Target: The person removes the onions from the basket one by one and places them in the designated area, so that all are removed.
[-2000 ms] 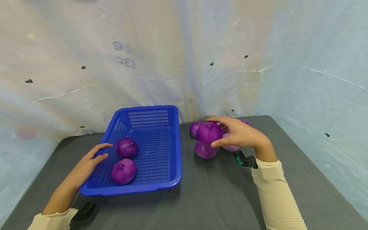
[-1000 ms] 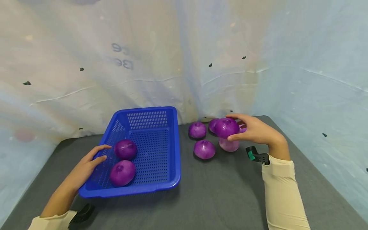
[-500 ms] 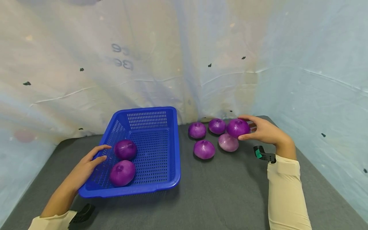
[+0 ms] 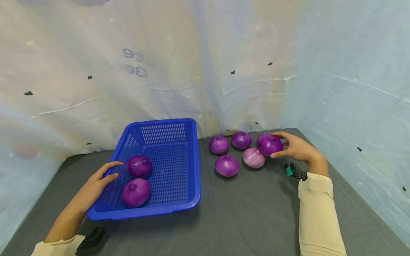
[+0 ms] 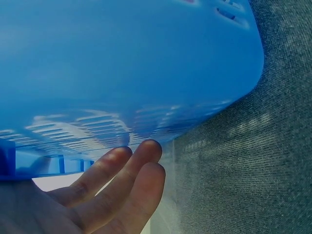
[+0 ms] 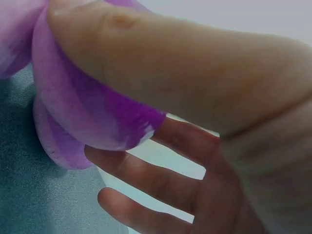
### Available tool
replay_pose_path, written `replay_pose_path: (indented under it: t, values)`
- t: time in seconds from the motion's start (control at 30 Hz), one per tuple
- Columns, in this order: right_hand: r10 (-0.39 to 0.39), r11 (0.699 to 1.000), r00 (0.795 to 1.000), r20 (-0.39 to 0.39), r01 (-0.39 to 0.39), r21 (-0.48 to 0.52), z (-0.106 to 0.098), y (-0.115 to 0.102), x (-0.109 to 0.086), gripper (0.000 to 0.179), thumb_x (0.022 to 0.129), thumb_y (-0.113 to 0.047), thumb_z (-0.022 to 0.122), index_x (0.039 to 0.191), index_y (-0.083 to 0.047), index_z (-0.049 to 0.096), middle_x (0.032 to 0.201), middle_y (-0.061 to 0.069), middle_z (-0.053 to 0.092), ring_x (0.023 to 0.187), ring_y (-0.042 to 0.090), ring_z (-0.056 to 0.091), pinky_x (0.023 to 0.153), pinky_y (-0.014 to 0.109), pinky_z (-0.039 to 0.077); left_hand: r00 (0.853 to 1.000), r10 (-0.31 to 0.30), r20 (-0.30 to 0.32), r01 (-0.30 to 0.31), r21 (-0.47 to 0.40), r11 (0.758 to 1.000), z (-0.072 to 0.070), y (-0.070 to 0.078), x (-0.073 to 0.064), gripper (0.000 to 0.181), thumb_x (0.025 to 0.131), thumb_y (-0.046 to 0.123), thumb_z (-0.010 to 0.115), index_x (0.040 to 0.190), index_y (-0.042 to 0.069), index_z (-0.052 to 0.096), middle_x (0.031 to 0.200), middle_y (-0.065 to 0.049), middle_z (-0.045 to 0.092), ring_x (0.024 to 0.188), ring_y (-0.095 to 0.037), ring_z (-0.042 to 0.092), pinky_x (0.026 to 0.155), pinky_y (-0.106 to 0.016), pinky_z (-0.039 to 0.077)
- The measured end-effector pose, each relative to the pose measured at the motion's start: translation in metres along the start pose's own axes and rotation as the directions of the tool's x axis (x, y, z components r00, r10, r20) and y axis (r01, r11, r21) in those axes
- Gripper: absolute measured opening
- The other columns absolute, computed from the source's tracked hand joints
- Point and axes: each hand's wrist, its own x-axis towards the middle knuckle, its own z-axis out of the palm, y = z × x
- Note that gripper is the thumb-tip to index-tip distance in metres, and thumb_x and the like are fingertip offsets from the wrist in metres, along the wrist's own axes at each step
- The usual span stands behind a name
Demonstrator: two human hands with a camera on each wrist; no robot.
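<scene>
My left hand grips the left rim of a blue plastic basket. Thumb and index finger lie over the rim, and the left wrist view shows the other fingers outside, against the slotted wall. Two red onions sit inside near that hand. At the right of the onion group, my right hand holds a dark purple red onion between thumb and fingers. Another onion is partly hidden behind it. A paler onion lies just left of the held one.
More red onions lie on the dark grey table between the basket and my right hand. Plastic sheeting hangs behind the table's back edge and along the right side.
My right hand has carried the held onion rightward from above the left onions to the group's right end, and lowered it slightly. My left hand stays on the basket rim.
</scene>
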Motion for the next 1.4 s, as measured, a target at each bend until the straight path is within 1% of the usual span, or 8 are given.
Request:
replay_pose_path:
  t: [0.2, 0.4, 0.67, 0.8, 0.97, 1.13, 1.4]
  values:
    - [0.015, 1.0, 1.0, 0.003, -0.015, 0.0, 0.0, 0.007, -0.002, 0.087, 0.084, -0.037, 0.08, 0.151, -0.007, 0.035, 0.148, 0.024, 0.043, 0.133, 0.049, 0.045, 0.095, 0.055, 0.051, 1.0, -0.012, -0.001, 0.012, 0.004, 1.0, 0.0, 0.002, 0.0, 0.05, 0.108, 0.034, 0.038, 0.152, 0.012, 0.026, 0.158, -0.034, 0.012, 0.115, -0.049, 0.058, 0.074, -0.05, 0.059]
    - [0.018, 1.0, 1.0, 0.023, -0.018, 0.025, -0.001, 0.01, -0.004, 0.086, 0.084, -0.034, 0.081, 0.151, -0.005, 0.034, 0.15, 0.025, 0.04, 0.132, 0.049, 0.046, 0.095, 0.054, 0.052, 1.0, -0.013, -0.001, 0.013, 0.008, 1.0, 0.0, 0.002, 0.0, 0.05, 0.108, 0.033, 0.038, 0.152, 0.012, 0.026, 0.158, -0.034, 0.011, 0.116, -0.054, 0.056, 0.074, -0.051, 0.059]
    - [0.014, 1.0, 1.0, 0.016, -0.013, -0.026, -0.001, 0.013, -0.005, 0.085, 0.083, -0.033, 0.082, 0.148, -0.003, 0.037, 0.145, 0.03, 0.042, 0.128, 0.048, 0.049, 0.097, 0.057, 0.049, 1.0, -0.009, 0.002, 0.009, 0.004, 1.0, 0.001, 0.001, -0.001, 0.051, 0.108, 0.035, 0.038, 0.152, 0.012, 0.025, 0.158, -0.034, 0.012, 0.118, -0.054, 0.055, 0.075, -0.051, 0.059]
    - [0.022, 0.999, 0.999, 0.043, -0.02, -0.046, 0.001, 0.015, -0.004, 0.085, 0.082, -0.033, 0.082, 0.148, -0.004, 0.038, 0.144, 0.031, 0.043, 0.128, 0.049, 0.049, 0.097, 0.057, 0.049, 1.0, -0.007, 0.001, 0.007, 0.0, 1.0, 0.001, 0.001, -0.001, 0.051, 0.108, 0.034, 0.038, 0.152, 0.012, 0.026, 0.158, -0.034, 0.012, 0.118, -0.054, 0.055, 0.075, -0.051, 0.059]
    - [0.028, 0.997, 0.997, 0.077, -0.022, -0.077, 0.005, 0.022, 0.002, 0.085, 0.081, -0.036, 0.082, 0.148, -0.004, 0.039, 0.143, 0.032, 0.044, 0.126, 0.048, 0.051, 0.097, 0.056, 0.049, 1.0, -0.008, 0.002, 0.008, 0.001, 1.0, 0.001, 0.002, -0.001, 0.05, 0.108, 0.034, 0.038, 0.152, 0.012, 0.025, 0.158, -0.034, 0.012, 0.117, -0.053, 0.056, 0.075, -0.051, 0.059]
    - [0.047, 0.998, 0.994, 0.095, -0.042, -0.055, 0.008, 0.028, 0.005, 0.086, 0.082, -0.035, 0.081, 0.148, -0.002, 0.037, 0.145, 0.033, 0.041, 0.127, 0.05, 0.048, 0.099, 0.058, 0.047, 1.0, -0.003, 0.004, 0.003, 0.004, 1.0, 0.0, 0.002, -0.001, 0.05, 0.109, 0.034, 0.037, 0.152, 0.012, 0.026, 0.158, -0.033, 0.012, 0.116, -0.05, 0.057, 0.075, -0.05, 0.059]
    - [0.045, 0.998, 0.994, 0.096, -0.04, -0.047, 0.008, 0.031, 0.005, 0.087, 0.084, -0.032, 0.081, 0.15, -0.001, 0.034, 0.146, 0.035, 0.039, 0.13, 0.052, 0.045, 0.101, 0.059, 0.045, 1.0, -0.006, -0.003, 0.006, 0.018, 1.0, 0.001, 0.002, 0.0, 0.05, 0.109, 0.034, 0.037, 0.152, 0.012, 0.026, 0.158, -0.034, 0.01, 0.119, -0.056, 0.053, 0.076, -0.051, 0.059]
